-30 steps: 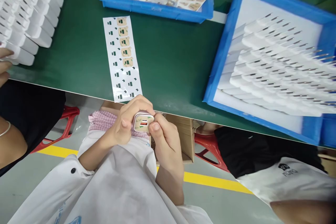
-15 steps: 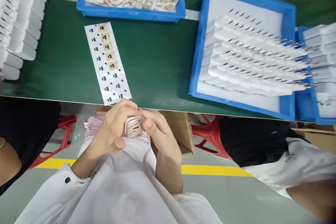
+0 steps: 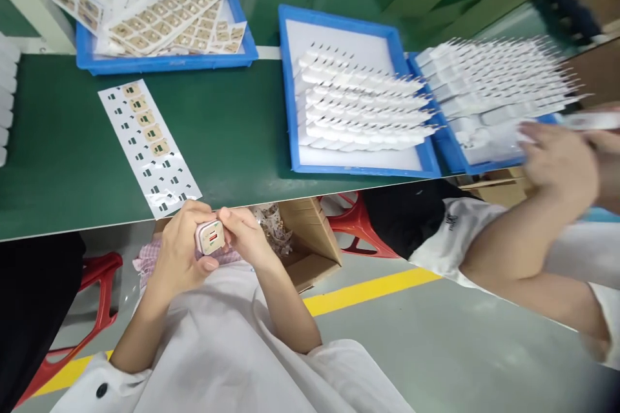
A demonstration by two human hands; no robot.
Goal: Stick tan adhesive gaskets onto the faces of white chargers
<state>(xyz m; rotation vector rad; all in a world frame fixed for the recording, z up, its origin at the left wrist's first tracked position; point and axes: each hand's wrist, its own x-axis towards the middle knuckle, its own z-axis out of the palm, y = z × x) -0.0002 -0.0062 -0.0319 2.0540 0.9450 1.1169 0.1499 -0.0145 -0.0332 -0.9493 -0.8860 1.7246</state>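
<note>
My left hand [image 3: 181,248] is closed around a small USB charger [image 3: 210,237], a rounded block with a pinkish-white rim. Its port end faces up, with a tan label around a red-lined slot and another slot. My right hand [image 3: 247,232] has thumb and fingers closed at the charger's right edge; the fingertips are partly hidden behind it. Just beyond my hands, a white label sheet [image 3: 145,187] lies on the green table, reaching its front edge. Several tan labels [image 3: 145,118] remain in one column, and dark cut-out shapes show elsewhere on it.
A blue tray [image 3: 169,64] holds piled label sheets. Another blue tray [image 3: 361,171] carries rows of white chargers with metal pins. Farther right, a co-worker's blurred hands [image 3: 562,155] are over a third tray [image 3: 453,148]. An open cardboard box [image 3: 314,232] stands below the table edge.
My view has swung right, so the trays and sheet sit farther left and the co-worker's hands now show. My hands still hold the charger; my right thumb has shifted toward its upper corner.
</note>
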